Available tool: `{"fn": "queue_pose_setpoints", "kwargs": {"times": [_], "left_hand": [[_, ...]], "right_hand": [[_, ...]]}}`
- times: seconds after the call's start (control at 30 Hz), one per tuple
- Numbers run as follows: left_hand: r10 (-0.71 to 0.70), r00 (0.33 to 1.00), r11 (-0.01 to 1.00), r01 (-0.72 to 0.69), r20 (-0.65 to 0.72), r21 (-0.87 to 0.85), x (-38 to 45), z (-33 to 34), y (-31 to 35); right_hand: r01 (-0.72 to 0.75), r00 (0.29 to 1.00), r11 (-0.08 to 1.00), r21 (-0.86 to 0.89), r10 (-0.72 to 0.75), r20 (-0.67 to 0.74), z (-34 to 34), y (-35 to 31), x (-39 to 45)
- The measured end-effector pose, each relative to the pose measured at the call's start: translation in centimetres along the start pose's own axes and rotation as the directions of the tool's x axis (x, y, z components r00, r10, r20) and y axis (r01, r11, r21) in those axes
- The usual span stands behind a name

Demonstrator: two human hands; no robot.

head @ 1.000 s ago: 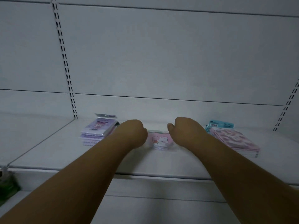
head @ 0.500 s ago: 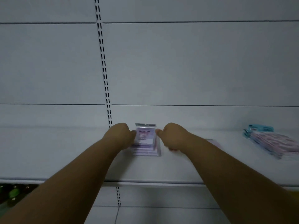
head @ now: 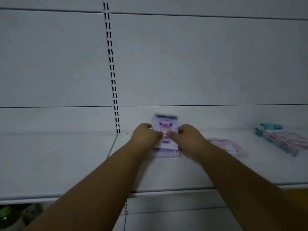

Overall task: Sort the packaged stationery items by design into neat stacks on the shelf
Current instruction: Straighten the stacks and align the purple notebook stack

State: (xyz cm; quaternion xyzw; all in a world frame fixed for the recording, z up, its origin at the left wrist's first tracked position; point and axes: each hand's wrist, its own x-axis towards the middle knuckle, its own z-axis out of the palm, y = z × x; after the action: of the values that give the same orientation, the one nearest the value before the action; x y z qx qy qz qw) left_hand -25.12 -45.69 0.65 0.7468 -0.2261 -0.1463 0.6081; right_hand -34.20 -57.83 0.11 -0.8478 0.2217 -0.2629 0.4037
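Observation:
A purple packaged notebook (head: 165, 129) with a cartoon figure is tilted up off the purple stack (head: 166, 152) on the white shelf (head: 183, 172). My left hand (head: 145, 135) grips its left edge and my right hand (head: 188, 135) grips its right edge, thumbs on the front. A pink heart-shaped pack (head: 228, 145) lies just right of my right arm. A slanted stack of pink packs with blue headers (head: 283, 139) lies at the far right.
The white back panel has a slotted upright (head: 113, 77) just left of the stack. Below the shelf's front edge, green items (head: 10, 214) show at the bottom left.
The view has swung left from the pink heart pack to the purple stack. Both hands left the heart pack, closed on the top purple notebook and tilted it up.

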Motion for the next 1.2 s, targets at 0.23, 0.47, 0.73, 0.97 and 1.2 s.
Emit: {"fn": "queue_pose_setpoints", "kwargs": {"times": [0.23,0.47,0.73,0.97,1.2], "left_hand": [[0.102,0.979,0.967,-0.056,0.176,-0.250,-2.0,0.0,-1.2],[0.217,0.936,0.969,-0.240,0.276,0.051,-2.5,-0.8,-2.2],[-0.071,0.985,0.945,0.017,0.154,0.327,-1.1,-1.9,0.2],[-0.075,0.989,0.798,-0.019,0.131,0.603,0.2,-0.9,0.0],[0.160,0.971,0.578,-0.236,0.175,0.781,-1.2,-2.2,-1.2]], "right_hand": [[0.172,0.984,0.984,0.052,-0.174,0.034,-0.4,0.5,-1.9],[0.160,0.979,0.987,-0.010,-0.158,0.127,-0.3,1.9,-2.7],[-0.083,0.986,0.997,-0.007,0.083,0.141,-1.1,0.9,-1.1],[-0.161,0.957,0.947,-0.278,0.219,0.191,-1.3,0.8,0.5],[0.120,0.990,0.860,-0.496,-0.063,0.129,-2.8,1.2,-1.9]]}}
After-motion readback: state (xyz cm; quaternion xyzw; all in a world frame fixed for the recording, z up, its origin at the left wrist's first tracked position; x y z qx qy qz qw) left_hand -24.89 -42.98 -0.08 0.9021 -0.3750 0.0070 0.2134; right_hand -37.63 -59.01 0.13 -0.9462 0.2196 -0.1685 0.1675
